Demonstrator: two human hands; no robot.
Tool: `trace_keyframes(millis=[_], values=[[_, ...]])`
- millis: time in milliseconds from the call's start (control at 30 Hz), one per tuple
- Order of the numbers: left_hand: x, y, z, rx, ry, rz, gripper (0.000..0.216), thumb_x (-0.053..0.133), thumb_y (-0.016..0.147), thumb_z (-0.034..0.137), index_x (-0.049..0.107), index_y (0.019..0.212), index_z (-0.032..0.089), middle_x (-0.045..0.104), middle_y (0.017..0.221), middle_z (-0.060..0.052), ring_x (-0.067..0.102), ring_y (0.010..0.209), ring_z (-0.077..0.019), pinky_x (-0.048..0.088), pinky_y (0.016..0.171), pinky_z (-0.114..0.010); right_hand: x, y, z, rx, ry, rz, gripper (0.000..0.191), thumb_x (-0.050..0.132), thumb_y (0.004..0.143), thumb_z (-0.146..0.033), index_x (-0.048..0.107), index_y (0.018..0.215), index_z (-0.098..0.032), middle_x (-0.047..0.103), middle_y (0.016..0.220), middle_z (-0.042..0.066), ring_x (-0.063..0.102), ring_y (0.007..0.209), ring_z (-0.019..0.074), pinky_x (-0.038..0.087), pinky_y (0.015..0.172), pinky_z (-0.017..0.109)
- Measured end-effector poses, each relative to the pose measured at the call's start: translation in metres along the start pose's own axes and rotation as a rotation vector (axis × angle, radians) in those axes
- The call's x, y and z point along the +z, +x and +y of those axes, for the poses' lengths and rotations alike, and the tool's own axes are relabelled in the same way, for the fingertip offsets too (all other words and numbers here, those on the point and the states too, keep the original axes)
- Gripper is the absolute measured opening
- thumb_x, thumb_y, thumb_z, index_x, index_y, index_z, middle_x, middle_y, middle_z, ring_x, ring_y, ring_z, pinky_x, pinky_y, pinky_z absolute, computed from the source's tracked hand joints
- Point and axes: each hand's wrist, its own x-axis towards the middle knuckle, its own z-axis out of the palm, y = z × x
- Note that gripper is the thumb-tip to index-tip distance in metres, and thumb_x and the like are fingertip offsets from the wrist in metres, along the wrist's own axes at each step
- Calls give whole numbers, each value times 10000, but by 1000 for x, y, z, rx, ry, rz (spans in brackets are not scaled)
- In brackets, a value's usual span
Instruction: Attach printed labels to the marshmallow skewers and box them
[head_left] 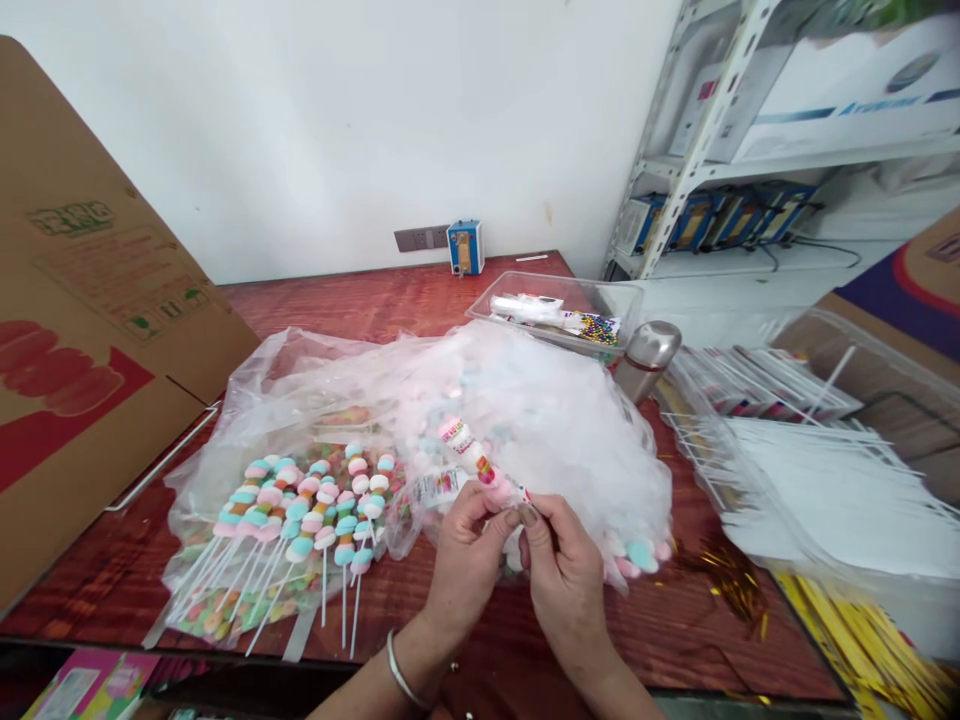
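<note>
1. Wrapped candy skewer (480, 458): held above the tabletop (637, 645), tilted, its upper end leaning away to the left, in front of the clear bag of marshmallows (540, 400).
2. Left hand (465, 545): fingers closed in a pinch at the skewer's lower end.
3. Right hand (568, 570): fingers likewise pinched there, thumbs nearly meeting. The exact grip beneath the thumbs cannot be told.
4. Step in hand, in my judgement: gathering or securing the wrapper's lower end.
5. Next move, in my judgement: calls for one hand steadying the skewer while the other works the wrapper's end tight, without squashing the sweets.
6. Left side: unwrapped marshmallow skewers (300, 505) lie on a bag of gummy sweets (217, 612).
7. Right side: loose gold ties (739, 580) lie on the tabletop; a metal flask (649, 360) stands behind, beside a clear plastic tub (626, 295).
</note>
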Motion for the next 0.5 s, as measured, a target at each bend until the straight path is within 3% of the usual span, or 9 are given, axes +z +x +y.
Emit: trace_keyframes(millis=[67,133,333,400,500], values=[[-1,1,2,-1,-2,50,159,773,735,304,723,829,187,648,816,-15,557,794,-157,450,776,-263,-1,0,-5,-55,-28,12,223,497,967,-337,626,837,-210,498,669,-17,443,581,133,366,543,256],[-2,3,2,-55,-97,50,236,804,694,276,723,904,206,673,822,-8,580,787,-161,461,788,-274,-2,2,-7,-8,0,-28,234,516,959,-352,617,803,-209,489,658,-19,428,569,126,356,535,255],[-4,6,1,-159,-361,-120,248,781,720,361,777,896,186,727,1094,-121,626,1057,-254,444,959,-366,-7,17,-5,549,528,-321,388,674,818,-540,527,735,-191,451,556,-76,247,384,29,162,371,187],[-4,5,2,-246,-448,-193,317,799,694,401,778,912,171,716,1126,-150,650,1006,-250,478,902,-361,-10,20,-5,714,647,-415,425,748,745,-547,526,765,-185,451,542,-93,200,358,4,105,358,171],[-4,5,3,-384,-512,-207,349,843,626,420,774,834,149,727,1069,-149,666,711,-177,512,661,-296,-11,18,-8,835,732,-535,433,762,730,-546,533,783,-183,442,536,-102,172,348,-6,80,355,167]])
